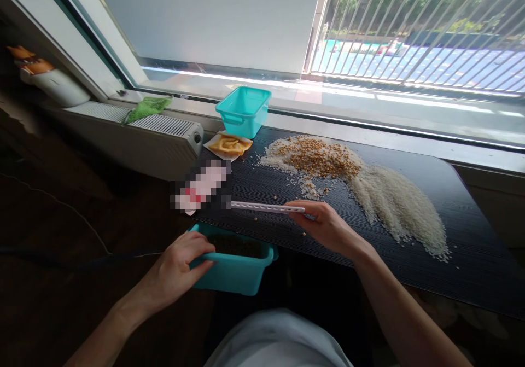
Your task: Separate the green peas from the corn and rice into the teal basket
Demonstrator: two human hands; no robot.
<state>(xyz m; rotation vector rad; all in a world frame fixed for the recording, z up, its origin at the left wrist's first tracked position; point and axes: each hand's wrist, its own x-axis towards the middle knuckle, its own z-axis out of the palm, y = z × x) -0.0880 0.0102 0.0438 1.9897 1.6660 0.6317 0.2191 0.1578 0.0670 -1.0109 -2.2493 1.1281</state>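
Note:
My left hand (182, 257) grips the left rim of a turquoise plastic bin (232, 273) just below the table's front edge. Dark, fine contents lie inside that bin; their kind is too dim to tell. Between the thumb and fingers of my right hand (324, 222) is a white handle with holes (264, 208), held level above the table and pointing left. Its far end is blurred out. Beyond my right hand, a spread of white rice (402, 205) covers the table, with yellow-brown beans or peas (324, 159) on its left part.
A second turquoise bin (246, 112) stands at the table's back left by the window. Before it lies a yellow cloth-like item (229, 145) on white paper. A blurred pink-and-white packet (205, 184) is nearby. Left are a radiator (164, 143) and a green cloth (148, 108).

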